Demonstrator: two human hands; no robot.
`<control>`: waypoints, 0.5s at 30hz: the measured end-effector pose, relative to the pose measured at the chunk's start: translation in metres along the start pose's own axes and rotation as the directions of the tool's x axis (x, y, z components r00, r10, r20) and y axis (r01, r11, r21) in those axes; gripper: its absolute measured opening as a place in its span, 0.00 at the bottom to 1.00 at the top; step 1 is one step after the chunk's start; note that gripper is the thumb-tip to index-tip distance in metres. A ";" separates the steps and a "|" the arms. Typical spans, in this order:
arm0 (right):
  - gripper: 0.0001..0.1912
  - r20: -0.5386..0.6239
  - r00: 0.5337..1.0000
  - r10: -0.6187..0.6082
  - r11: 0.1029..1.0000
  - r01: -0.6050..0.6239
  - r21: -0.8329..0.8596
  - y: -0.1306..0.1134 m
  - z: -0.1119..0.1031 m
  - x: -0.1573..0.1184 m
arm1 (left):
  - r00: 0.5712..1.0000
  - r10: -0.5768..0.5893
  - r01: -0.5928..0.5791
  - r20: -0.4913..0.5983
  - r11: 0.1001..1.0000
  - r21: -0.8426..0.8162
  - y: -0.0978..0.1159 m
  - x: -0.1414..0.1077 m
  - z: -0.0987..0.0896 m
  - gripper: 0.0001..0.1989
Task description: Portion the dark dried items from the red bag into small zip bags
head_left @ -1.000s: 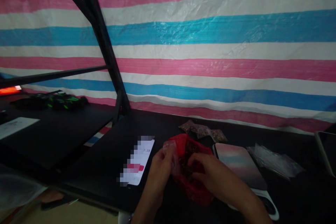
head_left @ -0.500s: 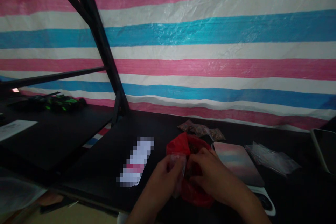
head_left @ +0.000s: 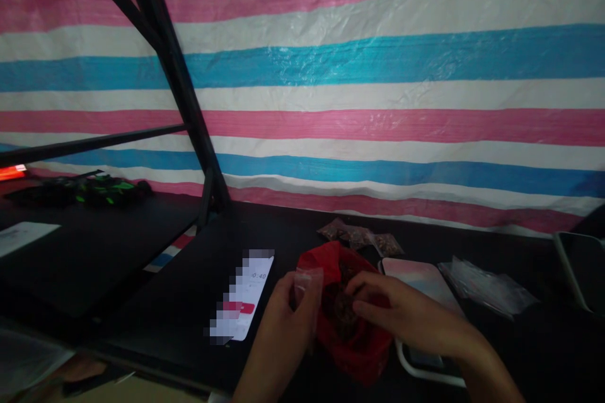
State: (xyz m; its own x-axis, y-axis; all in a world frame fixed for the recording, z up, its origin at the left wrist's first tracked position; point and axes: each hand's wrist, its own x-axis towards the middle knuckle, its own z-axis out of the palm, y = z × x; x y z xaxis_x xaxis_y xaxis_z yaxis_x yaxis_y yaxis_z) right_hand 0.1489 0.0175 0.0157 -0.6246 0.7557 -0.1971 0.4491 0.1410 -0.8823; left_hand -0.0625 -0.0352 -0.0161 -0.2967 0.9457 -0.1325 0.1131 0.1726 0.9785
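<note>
My left hand [head_left: 295,312] is closed on a small clear plastic bag [head_left: 309,282] at the left side of a red plastic bag [head_left: 366,352]. The red bag stands open, with small brown pieces [head_left: 346,312] inside. Over its mouth, my right hand [head_left: 385,305] has its fingertips bent down at the brown pieces. Whether any piece is between those fingers is too small to make out. Several small filled clear packets [head_left: 362,236] lie just behind the red bag.
A lit phone [head_left: 250,296] lies left of my hands. To the right are a pale pink-and-blue device [head_left: 416,271], a pile of flat clear bags [head_left: 489,286] and another phone [head_left: 583,271]. Black frame bars [head_left: 182,94] rise at the left, near green-and-black model cars [head_left: 111,191].
My right hand has shifted right and drawn back a little from the small clear bag, and more of the brown pieces now show. My left hand has moved slightly left with the clear bag.
</note>
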 end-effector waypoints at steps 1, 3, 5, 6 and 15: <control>0.13 -0.018 1.000 -0.011 1.000 0.011 0.009 0.000 -0.002 0.000 | 0.996 0.064 -0.059 -0.058 0.996 0.073 0.003 -0.001 -0.001 0.21; 0.13 -0.067 0.997 -0.039 0.998 0.042 0.042 0.000 -0.005 -0.001 | 0.963 0.217 -0.190 -0.158 0.967 0.170 0.009 -0.005 -0.002 0.18; 0.13 -0.160 0.984 -0.082 0.992 0.096 0.077 0.001 -0.008 0.000 | 0.951 0.277 -0.254 -0.139 0.953 0.164 0.012 -0.008 -0.003 0.16; 0.14 -0.213 0.972 -0.102 0.988 0.124 0.090 0.001 -0.010 0.000 | 0.960 0.264 -0.250 -0.091 0.958 0.139 0.012 -0.009 -0.002 0.17; 0.13 -0.466 0.867 -0.173 0.984 0.172 -0.047 -0.028 0.004 -0.004 | 0.959 0.278 -0.282 0.048 0.942 0.181 -0.016 -0.001 0.016 0.28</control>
State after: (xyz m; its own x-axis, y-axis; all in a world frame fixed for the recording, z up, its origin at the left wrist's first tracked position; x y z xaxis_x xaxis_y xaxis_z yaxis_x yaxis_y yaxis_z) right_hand 0.1364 0.0081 0.0397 -0.3218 0.9293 0.1814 0.3648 0.2984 -0.8820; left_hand -0.0486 -0.0341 -0.0340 -0.2080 0.9684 0.1375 0.3617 -0.0545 0.9307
